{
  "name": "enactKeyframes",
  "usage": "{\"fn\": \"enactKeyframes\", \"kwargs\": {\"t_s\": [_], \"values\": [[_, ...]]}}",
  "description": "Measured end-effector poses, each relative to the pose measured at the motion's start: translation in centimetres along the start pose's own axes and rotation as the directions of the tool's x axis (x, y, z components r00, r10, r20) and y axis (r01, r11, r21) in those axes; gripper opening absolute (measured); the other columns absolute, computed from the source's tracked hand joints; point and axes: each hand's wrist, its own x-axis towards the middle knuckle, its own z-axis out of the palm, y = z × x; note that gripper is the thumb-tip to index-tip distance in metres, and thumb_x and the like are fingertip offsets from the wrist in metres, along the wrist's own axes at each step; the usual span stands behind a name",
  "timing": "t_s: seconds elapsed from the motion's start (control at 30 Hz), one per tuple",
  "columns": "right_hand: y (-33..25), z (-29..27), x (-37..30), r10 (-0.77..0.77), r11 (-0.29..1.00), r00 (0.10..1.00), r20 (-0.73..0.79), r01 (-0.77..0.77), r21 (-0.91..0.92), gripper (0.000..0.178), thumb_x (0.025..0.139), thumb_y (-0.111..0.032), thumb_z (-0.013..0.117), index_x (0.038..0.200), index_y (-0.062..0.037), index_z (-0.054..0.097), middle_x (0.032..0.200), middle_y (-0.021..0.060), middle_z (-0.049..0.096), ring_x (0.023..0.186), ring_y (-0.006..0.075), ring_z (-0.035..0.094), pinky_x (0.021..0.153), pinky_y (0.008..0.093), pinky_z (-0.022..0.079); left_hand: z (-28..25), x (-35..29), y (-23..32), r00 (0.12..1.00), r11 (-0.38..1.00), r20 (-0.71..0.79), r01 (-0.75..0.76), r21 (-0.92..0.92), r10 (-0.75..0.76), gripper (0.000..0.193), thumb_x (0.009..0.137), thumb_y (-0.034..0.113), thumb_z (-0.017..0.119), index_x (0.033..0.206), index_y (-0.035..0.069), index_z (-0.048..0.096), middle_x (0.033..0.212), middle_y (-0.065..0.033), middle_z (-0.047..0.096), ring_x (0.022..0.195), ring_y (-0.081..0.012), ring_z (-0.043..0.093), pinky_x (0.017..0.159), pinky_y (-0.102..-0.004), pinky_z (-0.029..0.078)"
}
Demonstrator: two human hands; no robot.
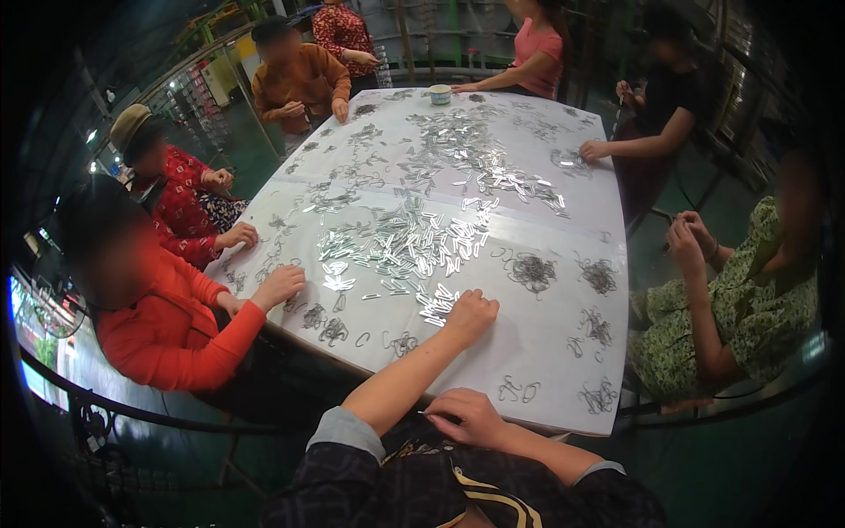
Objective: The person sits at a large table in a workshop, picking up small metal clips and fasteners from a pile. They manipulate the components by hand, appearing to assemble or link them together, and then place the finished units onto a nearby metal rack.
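My left hand (469,314) reaches out over the white table (546,370) with its fingers curled onto a small heap of flat shiny metal strips (437,304). Whether it grips one I cannot tell. My right hand (471,415) rests at the table's near edge, close to my body, pinching a thin metal wire piece (426,412). A broad spread of the same strips (405,239) lies just beyond my left hand. Small bundles of dark wire loops (531,270) lie to its right.
Several other people sit or stand around the table, their hands on its edges: one in a red sleeve (220,330) at my left, one in a green patterned dress (748,308) at my right. A small cup (440,93) stands at the far end. More wire bundles (598,394) lie near the front right corner.
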Motion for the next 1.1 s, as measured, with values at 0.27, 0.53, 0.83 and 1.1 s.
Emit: {"fn": "enactKeyframes", "kwargs": {"t_s": [0.27,0.53,0.83,1.1], "values": [[-0.4,0.1,0.0,-0.018,1.000,1.000,-0.001,0.018,-0.018,0.011,0.076,-0.005,0.072,0.085,-0.0055,0.066,0.083,0.0076,0.066,0.075,0.0268,0.064,0.068,0.0356,0.051,0.2,0.4,0.2,0.999,1.000,-0.043,-0.011,-0.010,0.010,0.008,0.073,0.007,0.059,0.080,0.006,0.058,0.069,-0.0078,0.061,0.073,-0.0249,0.058,0.069,-0.0364,0.046],[-0.5,0.1,-0.2,-0.024,1.000,1.000,0.009,0.024,-0.019,0.012,0.076,-0.005,0.072,0.086,-0.0056,0.066,0.083,0.0077,0.066,0.075,0.0271,0.064,0.068,0.0354,0.051,-2.2,-1.9,1.6,1.000,0.995,0.020,-0.016,-0.102,0.018,0.013,0.073,0.006,0.060,0.084,0.007,0.055,0.075,-0.0084,0.061,0.075,-0.0268,0.059,0.068,-0.0391,0.048],[-0.7,0.2,-0.1,-0.027,1.000,1.000,0.013,0.027,0.014,0.011,0.077,-0.006,0.072,0.086,-0.0053,0.066,0.083,0.0079,0.066,0.074,0.0272,0.064,0.066,0.0356,0.051,-2.1,-4.8,1.8,0.933,0.851,0.102,0.358,-0.384,-0.346,0.024,0.080,0.003,0.057,0.103,0.005,0.064,0.093,-0.0127,0.068,0.086,-0.0309,0.065,0.075,-0.0382,0.053],[-0.7,0.2,-0.2,-0.020,1.000,1.000,0.003,0.020,0.009,0.011,0.077,-0.005,0.072,0.086,-0.0048,0.066,0.083,0.0081,0.066,0.074,0.0269,0.064,0.065,0.0355,0.051,-2.7,-6.8,1.8,0.852,0.682,0.000,0.420,-0.599,-0.524,0.018,0.076,0.007,0.064,0.093,0.005,0.070,0.086,-0.0119,0.068,0.074,-0.0304,0.067,0.069,-0.0401,0.053]]}}
